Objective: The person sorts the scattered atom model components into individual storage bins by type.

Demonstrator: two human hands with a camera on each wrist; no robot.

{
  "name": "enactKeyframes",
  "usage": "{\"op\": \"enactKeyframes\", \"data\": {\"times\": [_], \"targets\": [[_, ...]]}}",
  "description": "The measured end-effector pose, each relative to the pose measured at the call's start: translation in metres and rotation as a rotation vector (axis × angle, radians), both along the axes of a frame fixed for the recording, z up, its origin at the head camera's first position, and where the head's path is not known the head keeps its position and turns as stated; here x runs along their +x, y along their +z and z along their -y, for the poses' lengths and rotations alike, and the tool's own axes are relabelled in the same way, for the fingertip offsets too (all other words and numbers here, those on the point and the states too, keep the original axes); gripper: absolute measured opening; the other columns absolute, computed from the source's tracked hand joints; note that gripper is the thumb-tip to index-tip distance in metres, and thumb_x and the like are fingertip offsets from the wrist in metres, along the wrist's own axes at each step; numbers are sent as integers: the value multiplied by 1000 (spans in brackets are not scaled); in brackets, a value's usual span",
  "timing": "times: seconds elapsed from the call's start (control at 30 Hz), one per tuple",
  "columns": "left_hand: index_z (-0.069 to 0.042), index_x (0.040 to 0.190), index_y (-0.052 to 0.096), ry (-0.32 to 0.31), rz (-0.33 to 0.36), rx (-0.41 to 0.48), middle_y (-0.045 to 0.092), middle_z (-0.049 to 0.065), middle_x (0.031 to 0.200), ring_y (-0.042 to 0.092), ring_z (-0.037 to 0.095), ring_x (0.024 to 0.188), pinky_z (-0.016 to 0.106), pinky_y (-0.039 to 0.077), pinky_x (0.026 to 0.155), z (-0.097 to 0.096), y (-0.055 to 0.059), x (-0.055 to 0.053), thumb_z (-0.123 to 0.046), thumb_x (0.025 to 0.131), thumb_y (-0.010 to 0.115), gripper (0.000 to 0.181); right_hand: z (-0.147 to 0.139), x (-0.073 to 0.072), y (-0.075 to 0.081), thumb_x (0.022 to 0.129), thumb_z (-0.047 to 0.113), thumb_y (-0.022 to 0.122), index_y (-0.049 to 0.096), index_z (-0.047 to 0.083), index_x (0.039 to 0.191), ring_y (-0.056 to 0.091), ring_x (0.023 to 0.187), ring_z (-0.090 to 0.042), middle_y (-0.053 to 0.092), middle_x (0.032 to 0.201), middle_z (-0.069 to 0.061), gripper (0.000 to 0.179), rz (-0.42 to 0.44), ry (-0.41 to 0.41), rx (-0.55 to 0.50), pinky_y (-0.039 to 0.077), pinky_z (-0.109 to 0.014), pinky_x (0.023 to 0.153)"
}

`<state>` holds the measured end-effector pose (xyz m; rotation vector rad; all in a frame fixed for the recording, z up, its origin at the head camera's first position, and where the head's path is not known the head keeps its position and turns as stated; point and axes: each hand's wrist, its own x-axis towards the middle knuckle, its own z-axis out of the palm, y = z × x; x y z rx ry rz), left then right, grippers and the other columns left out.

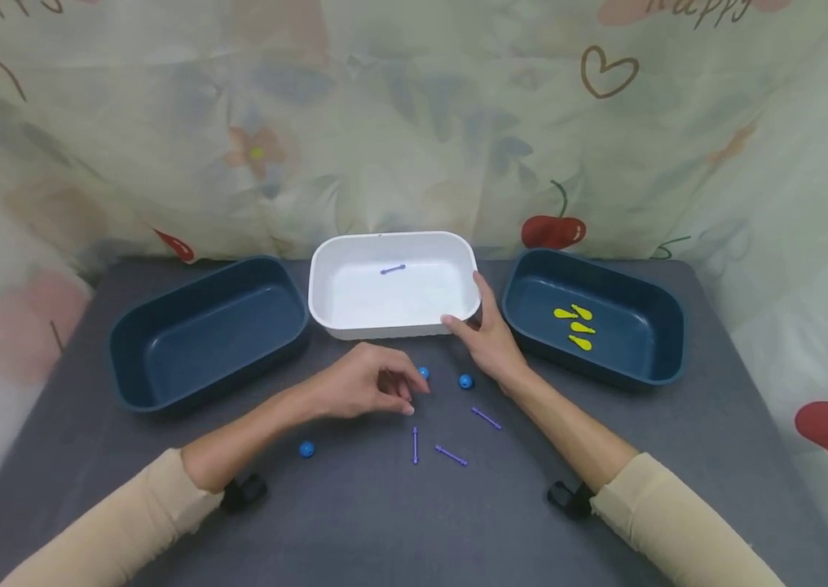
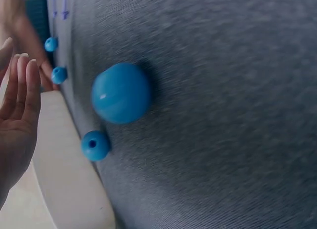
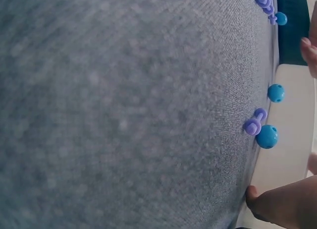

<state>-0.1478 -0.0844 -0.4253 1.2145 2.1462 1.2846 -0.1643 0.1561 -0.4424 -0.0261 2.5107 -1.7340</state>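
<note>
My left hand [image 1: 370, 381] is over the cloth in front of the white bin [image 1: 392, 331], fingers loosely bent and holding nothing. A blue bead [image 1: 424, 372] shows just past its fingertips; a second bead [image 1: 465, 381] sits farther right. In the left wrist view, a large-looking blue bead [image 2: 121, 93] is close to the camera. My right hand [image 1: 491, 341] grips the white bin's front right corner, thumb at the front rim and fingers along the right side. Inside that bin lies one purple dumbbell-shaped stick [image 1: 393, 269]. More purple sticks [image 1: 451, 456] lie on the cloth nearer me.
A dark blue bin [image 1: 212, 377] stands angled on the left. Another dark blue bin [image 1: 597, 368] on the right contains several yellow bulb-shaped pieces [image 1: 581, 328]. One blue bead [image 1: 306, 449] lies beside the left forearm. Behind the bins hangs a patterned curtain [image 1: 399, 122].
</note>
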Motion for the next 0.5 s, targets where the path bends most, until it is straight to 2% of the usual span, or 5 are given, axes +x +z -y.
{"op": "enactKeyframes", "data": {"times": [0.17, 0.33, 0.5], "targets": [[-7, 107, 75, -41, 30, -61, 70, 4, 94, 65, 8, 82, 27, 57, 73, -1, -7, 3, -6, 80, 83, 28, 0, 0, 1, 97, 34, 65, 7, 21, 160, 28, 145, -25, 16, 164, -9, 87, 6, 4, 2, 27, -41, 117], [-8, 109, 75, -70, 28, -127, 69, 2, 97, 67, 12, 86, 26, 56, 75, -3, -15, 6, -7, 79, 84, 31, 0, 0, 1, 97, 34, 65, 7, 22, 161, 26, 146, -24, 15, 165, -9, 87, 15, 4, 14, 26, -41, 117], [-11, 108, 75, -35, -14, -181, 69, -2, 98, 65, 10, 88, 22, 54, 77, -6, -24, 15, -6, 78, 85, 31, -1, 0, 0, 97, 37, 65, 7, 23, 161, 22, 147, -24, 15, 165, -8, 87, 16, 5, 22, 22, -43, 119]]}}
